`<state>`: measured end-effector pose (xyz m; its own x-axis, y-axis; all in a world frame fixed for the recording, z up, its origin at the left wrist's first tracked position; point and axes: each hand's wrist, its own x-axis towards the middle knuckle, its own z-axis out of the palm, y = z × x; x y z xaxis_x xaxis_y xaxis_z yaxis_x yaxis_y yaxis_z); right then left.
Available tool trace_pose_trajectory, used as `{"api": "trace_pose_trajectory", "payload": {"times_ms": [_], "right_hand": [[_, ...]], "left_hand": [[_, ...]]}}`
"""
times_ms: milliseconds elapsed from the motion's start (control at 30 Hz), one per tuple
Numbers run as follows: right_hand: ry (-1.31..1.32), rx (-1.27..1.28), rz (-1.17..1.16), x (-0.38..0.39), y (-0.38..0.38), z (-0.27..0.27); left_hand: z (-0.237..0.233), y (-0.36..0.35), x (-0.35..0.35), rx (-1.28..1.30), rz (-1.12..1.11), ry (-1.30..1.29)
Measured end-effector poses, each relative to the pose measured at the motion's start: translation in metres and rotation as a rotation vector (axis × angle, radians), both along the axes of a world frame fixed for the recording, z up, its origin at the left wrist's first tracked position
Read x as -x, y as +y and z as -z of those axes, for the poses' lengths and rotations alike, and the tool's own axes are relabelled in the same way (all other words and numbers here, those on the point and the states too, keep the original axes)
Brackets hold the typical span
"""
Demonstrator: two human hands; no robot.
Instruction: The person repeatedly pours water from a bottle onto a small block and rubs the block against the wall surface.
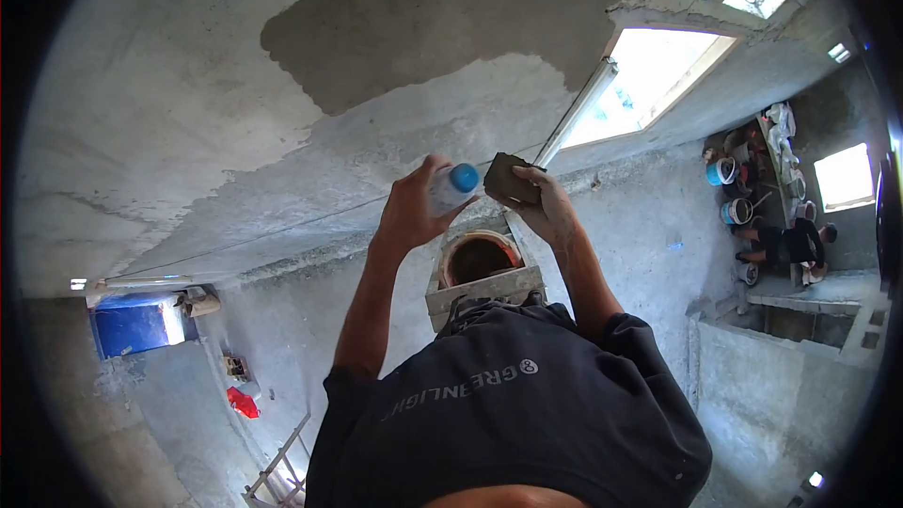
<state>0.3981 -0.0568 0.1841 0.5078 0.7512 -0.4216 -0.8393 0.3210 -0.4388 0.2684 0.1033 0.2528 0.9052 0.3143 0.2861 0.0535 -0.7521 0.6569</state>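
My left hand is wrapped round a clear plastic bottle with a blue cap, which points toward me. Close beside it, my right hand grips a dark grey-brown sponge by its right side. A small gap separates bottle and sponge. Both are held up before a grey plastered wall, whose upper part carries a darker, damp-looking patch. Below my hands, close to my body, a round bucket with dark contents stands at a grey block-like ledge.
A window opening with a pale straight bar is at the upper right. Far right, another person bends near several buckets. A blue panel, a red item and a ladder are on the left.
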Motion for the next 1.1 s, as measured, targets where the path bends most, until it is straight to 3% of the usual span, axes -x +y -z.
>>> {"api": "trace_pose_trajectory", "payload": {"times_ms": [33,67,133,233,467,567,667,733,767,833,867,967,1067,1100], "right_hand": [[-0.002,-0.005,-0.001,-0.002,0.0,-0.001],[0.026,-0.011,0.01,-0.005,0.0,-0.002],[0.057,-0.016,0.026,-0.006,-0.001,-0.004],[0.003,0.078,0.055,-0.004,-0.003,-0.002],[0.015,0.071,0.103,-0.001,-0.016,0.021],[0.062,0.051,0.155,0.0,-0.028,0.029],[0.083,0.048,0.28,0.004,-0.048,0.024],[0.076,0.039,0.37,0.004,-0.065,0.021],[0.102,0.039,0.426,0.003,-0.076,0.022],[0.116,0.068,0.512,0.005,-0.1,0.017],[0.118,0.065,0.532,0.006,-0.112,0.019],[0.1,0.074,0.628,0.007,-0.148,0.034],[0.089,0.173,0.698,0.007,-0.173,0.051],[0.106,0.186,0.716,0.011,-0.18,0.052]], "left_hand": [[-0.004,0.004,-0.006,-0.011,0.03,0.172],[-0.007,0.005,-0.011,-0.019,0.031,0.168],[-0.011,0.003,-0.021,-0.231,0.116,0.411],[-0.003,0.001,-0.034,-0.402,0.198,0.515],[0.003,-0.01,-0.058,-0.531,0.343,0.589],[-0.001,-0.025,-0.07,-0.628,0.443,0.452],[-0.013,-0.044,-0.088,-0.603,0.522,0.627],[-0.018,-0.057,-0.099,-0.282,0.528,0.514],[-0.014,-0.062,-0.104,-0.295,0.559,0.513],[0.0,-0.068,-0.111,-0.012,0.582,-0.024],[-0.001,-0.072,-0.114,-0.015,0.602,-0.023],[-0.012,-0.083,-0.122,0.357,0.567,-0.153],[-0.014,-0.072,-0.135,0.407,0.523,-0.37],[-0.034,-0.076,-0.131,0.7,0.494,-0.376]]}}
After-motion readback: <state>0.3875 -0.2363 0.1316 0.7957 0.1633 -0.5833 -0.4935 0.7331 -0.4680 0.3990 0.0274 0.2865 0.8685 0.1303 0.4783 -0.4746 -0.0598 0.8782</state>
